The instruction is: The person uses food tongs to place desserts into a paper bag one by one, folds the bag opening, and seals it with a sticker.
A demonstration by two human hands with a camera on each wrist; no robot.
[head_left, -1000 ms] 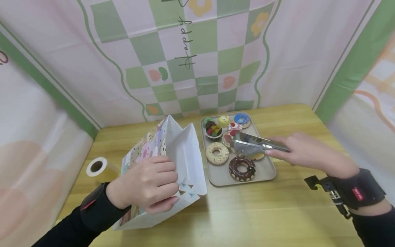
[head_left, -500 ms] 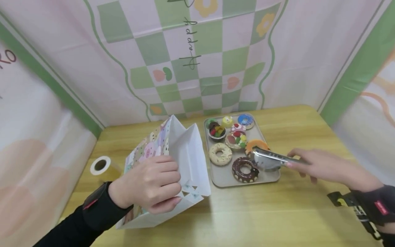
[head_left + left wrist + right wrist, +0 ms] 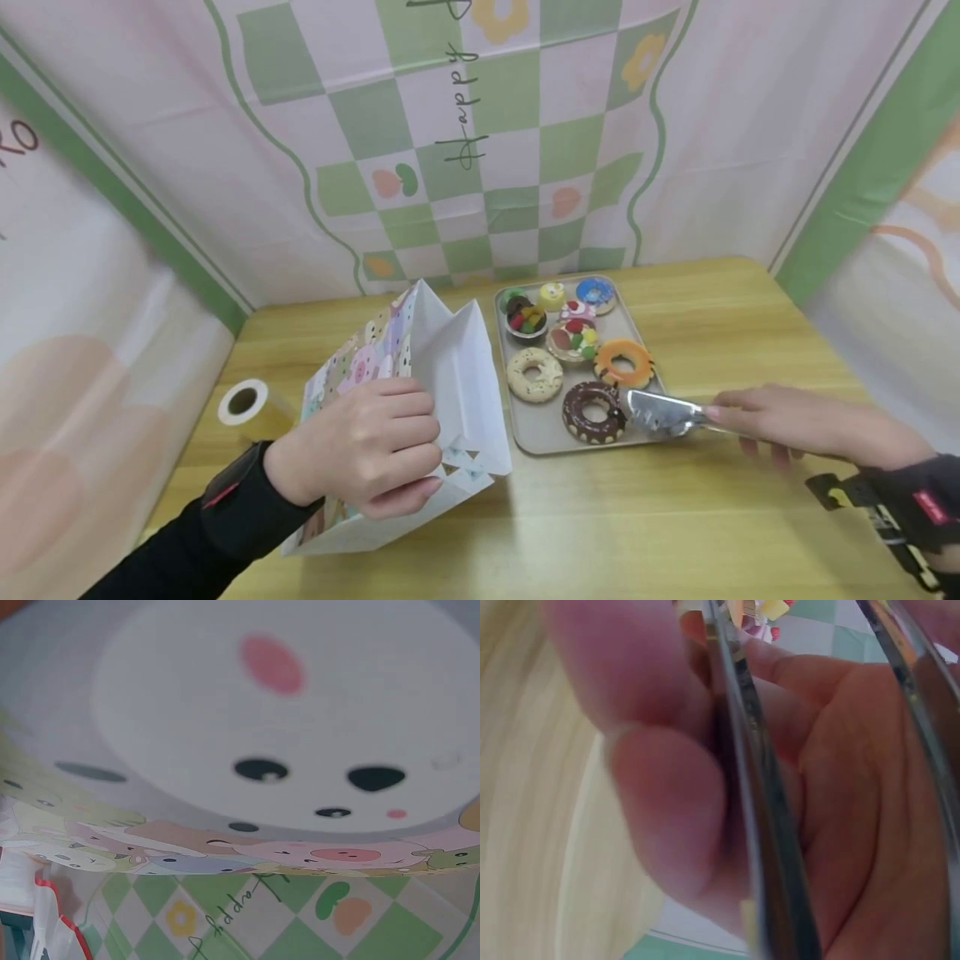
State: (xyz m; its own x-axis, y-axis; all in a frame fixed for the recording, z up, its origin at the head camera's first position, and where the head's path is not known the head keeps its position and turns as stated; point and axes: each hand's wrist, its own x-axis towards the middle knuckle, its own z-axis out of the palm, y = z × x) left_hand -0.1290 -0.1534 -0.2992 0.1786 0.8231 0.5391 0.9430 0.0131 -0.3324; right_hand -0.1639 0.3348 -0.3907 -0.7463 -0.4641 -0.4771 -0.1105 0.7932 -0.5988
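My left hand [image 3: 363, 450] grips the rim of a white-lined paper bag [image 3: 465, 375] printed with cartoon animals, its mouth tilted toward the tray. The bag's printed side [image 3: 180, 712] fills most of the left wrist view. In my right hand [image 3: 806, 423] are metal tongs [image 3: 658, 414], one arm [image 3: 754, 787] lying against the fingers in the right wrist view. The tongs' tips reach over the front right of a beige tray [image 3: 536, 432], beside a chocolate doughnut [image 3: 573, 414]. An orange doughnut [image 3: 606, 371] lies just behind. Whether the tips touch the chocolate doughnut, I cannot tell.
Also on the tray are a pale doughnut [image 3: 517, 379], a blue doughnut [image 3: 588, 292], a fruit tart [image 3: 566, 343], a dark cup of fruit [image 3: 527, 321] and small cakes. A yellow roll [image 3: 270, 417] stands left of the bag on the wooden table [image 3: 600, 525].
My right hand and the tongs have moved toward me and to the right, from above the fruit tart to beside the chocolate doughnut. The orange doughnut is uncovered. My left hand keeps its grip.
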